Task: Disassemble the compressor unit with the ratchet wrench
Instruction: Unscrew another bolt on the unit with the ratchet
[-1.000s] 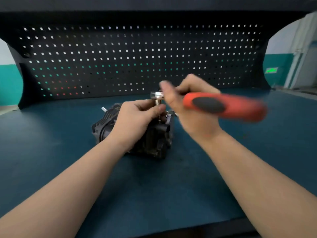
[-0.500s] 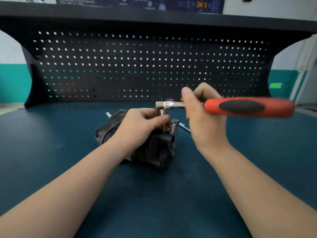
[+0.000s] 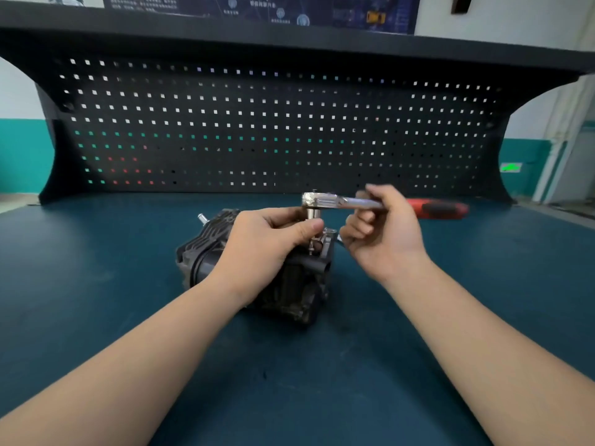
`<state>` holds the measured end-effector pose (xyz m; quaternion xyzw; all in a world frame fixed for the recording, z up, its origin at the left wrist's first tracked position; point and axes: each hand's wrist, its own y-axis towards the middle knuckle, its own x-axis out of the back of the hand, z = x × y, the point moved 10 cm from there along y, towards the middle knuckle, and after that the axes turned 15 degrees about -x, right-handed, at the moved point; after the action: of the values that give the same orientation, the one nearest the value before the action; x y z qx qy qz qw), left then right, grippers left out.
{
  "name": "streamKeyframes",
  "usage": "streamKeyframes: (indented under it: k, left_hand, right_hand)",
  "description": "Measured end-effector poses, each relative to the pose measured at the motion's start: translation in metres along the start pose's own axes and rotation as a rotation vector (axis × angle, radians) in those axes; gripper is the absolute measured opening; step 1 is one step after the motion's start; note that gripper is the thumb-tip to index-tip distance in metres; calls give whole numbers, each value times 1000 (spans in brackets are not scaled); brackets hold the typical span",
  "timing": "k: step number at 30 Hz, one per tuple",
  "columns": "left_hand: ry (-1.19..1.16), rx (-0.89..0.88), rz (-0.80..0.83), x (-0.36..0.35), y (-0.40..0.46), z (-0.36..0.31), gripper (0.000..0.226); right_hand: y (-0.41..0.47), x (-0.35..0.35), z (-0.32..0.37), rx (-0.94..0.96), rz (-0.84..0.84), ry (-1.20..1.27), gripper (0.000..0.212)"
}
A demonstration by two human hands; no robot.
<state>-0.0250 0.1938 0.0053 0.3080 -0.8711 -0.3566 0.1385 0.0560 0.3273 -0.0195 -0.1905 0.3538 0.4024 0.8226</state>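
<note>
Compressor unit point(image 3: 257, 278) sits mid-bench on the blue mat point(image 3: 96, 284), housing looks fully assembled, no loose parts visible. Ratchet wrench point(image 3: 351, 202) is level above it, socket point(image 3: 313, 214) down on a top bolt. Left hand point(image 3: 267, 243) pinches the socket to steady it; right hand point(image 3: 383, 230) curls round the steel shank, red handle beyond. My read: early stage, fasteners mostly left. Pegboard point(image 3: 273, 130) behind.
</note>
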Motion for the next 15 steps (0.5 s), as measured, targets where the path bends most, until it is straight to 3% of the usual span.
streamKeyframes:
  k: [3, 6, 8, 10, 13, 15]
  left_hand:
    - [-11, 81, 99, -8, 1, 6, 8]
    - [-77, 134, 183, -14, 0, 10, 14]
    - [-102, 137, 166, -12, 0, 9, 14]
    - [-67, 94, 149, -10, 1, 6, 13]
    - [-2, 8, 197, -13, 0, -4, 15]
    - [11, -15, 215, -14, -1, -6, 26]
  right_hand:
    - [7, 13, -20, -119, -49, 168, 42]
    - [-3, 5, -6, 38, -68, 76, 30]
    - [-23, -8, 20, 292, -97, -128, 29]
    - [-64, -34, 42, 691, -131, -528, 35]
    - [-128, -92, 18, 1293, 11, -1079, 40]
    - [-138, -100, 9, 1443, 67, -1198, 42]
